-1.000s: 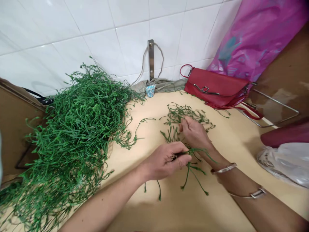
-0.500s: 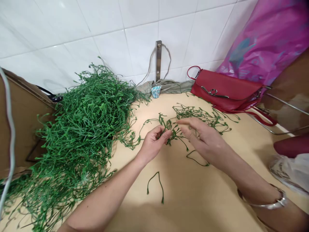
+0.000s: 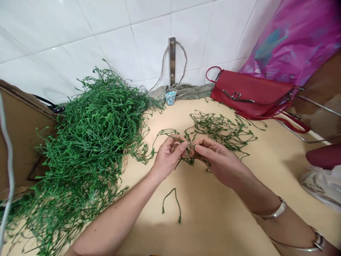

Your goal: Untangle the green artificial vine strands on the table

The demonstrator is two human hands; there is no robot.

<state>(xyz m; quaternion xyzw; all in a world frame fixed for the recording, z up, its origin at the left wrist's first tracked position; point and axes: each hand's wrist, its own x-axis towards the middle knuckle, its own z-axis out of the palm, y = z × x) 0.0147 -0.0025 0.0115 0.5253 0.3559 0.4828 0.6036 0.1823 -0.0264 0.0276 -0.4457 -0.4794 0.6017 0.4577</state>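
Note:
My left hand (image 3: 170, 153) is closed, thumb against fingers, on thin green stems (image 3: 188, 137) that look like artificial plant stems with small budded tips. Close beside it my right hand (image 3: 213, 154) pinches at the same stems, its thumb and fingertips together. The fingers partly hide what lies between them. Behind my right hand spreads a loose heap of similar stems (image 3: 221, 129). One bent single stem (image 3: 173, 201) lies apart on the table, nearer to me. To the left rises a large tangled pile of green stems (image 3: 101, 121).
A small blue-and-white cup (image 3: 170, 96) stands by the tiled wall (image 3: 149, 39), next to grey cloth (image 3: 191, 91). At the back right sit a red handbag (image 3: 250, 94) and a purple plastic bag (image 3: 295, 39). A cardboard box (image 3: 23, 138) borders the left side of the table (image 3: 213, 220).
My right hand has moved in from the right and closed at the stems beside my left hand. The view has shifted slightly.

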